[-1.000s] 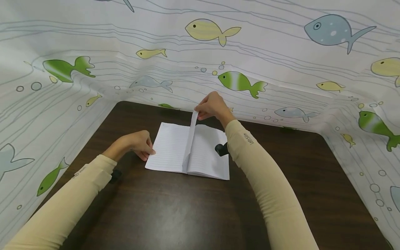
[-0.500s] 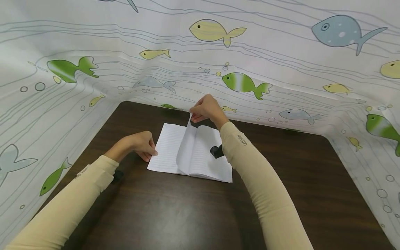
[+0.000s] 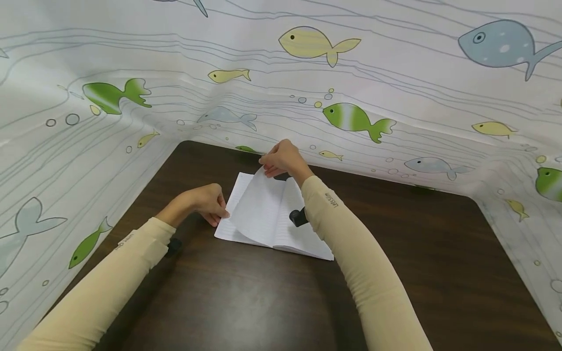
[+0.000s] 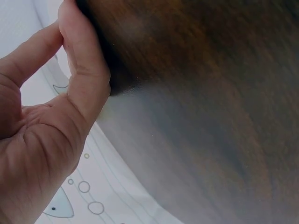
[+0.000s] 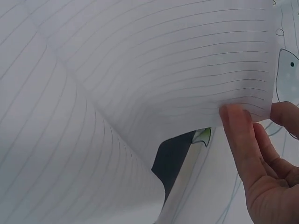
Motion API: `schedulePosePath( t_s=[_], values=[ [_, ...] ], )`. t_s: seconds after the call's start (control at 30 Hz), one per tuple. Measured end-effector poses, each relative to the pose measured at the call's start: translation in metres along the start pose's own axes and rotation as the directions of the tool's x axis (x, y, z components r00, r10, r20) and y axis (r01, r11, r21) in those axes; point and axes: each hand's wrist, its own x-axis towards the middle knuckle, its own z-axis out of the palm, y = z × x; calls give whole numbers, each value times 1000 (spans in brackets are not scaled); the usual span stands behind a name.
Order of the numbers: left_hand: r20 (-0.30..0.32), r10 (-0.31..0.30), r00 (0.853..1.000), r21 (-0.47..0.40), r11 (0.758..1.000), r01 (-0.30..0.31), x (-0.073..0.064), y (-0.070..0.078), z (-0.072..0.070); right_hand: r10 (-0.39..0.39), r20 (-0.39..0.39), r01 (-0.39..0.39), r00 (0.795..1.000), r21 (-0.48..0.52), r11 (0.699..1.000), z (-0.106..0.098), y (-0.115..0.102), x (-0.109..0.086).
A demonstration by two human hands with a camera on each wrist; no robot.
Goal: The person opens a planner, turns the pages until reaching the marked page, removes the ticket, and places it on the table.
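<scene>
Head view: open notebook [image 3: 287, 233] on dark table [image 3: 210, 287], w/ page [image 3: 256, 207] raised & curving over toward its L side, not yet flat. Grip: left hand [image 3: 204, 201] pinching notebook's L edge, thumb on top; right hand [image 3: 283, 158] pinching page's far outer corner btwn thumb & fingers. Page prob. v. light, limp & thin, so easy to crease or tear; best held at outer corner, approx. as now, w/ a gentle swing, no hard pull. Notebook prob. light too, apt to slide if tugged; pin at L edge. Right wrist view: gives crisp ruled lines, fingertips against paper, plus bend toward spine, all far less clear from head cam. Left wrist view: gives thumb & finger close up, table and fish-print sheet [image 4: 112, 170], but can't make out notebook for sure; for that grip, rely on head cam.
</scene>
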Motion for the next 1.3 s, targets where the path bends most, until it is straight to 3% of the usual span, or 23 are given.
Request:
schedulePosePath(
  t_s=[0.43,0.67,1.0,1.07,1.2,1.3],
  values=[
    [-13,27,1000,24,999,-27,4,-2,5,58,3,-58,998,-126,990,41,14,21],
    [-24,0,1000,8,1000,1,5,-1,4,29,-48,-37,998,-173,984,48,23,27],
    [-16,-14,1000,9,1000,14,8,-1,2,72,-98,-100,993,-318,943,64,28,42],
    [-20,-18,1000,16,1000,19,8,-1,2,86,-107,-118,991,-343,932,69,29,47],
    [-23,-17,1000,27,999,18,7,-1,1,77,-121,-120,990,-405,906,81,50,87],
    [-16,-1,1000,29,1000,1,6,-2,0,50,-110,-93,993,-428,899,86,62,105]
  ],
)
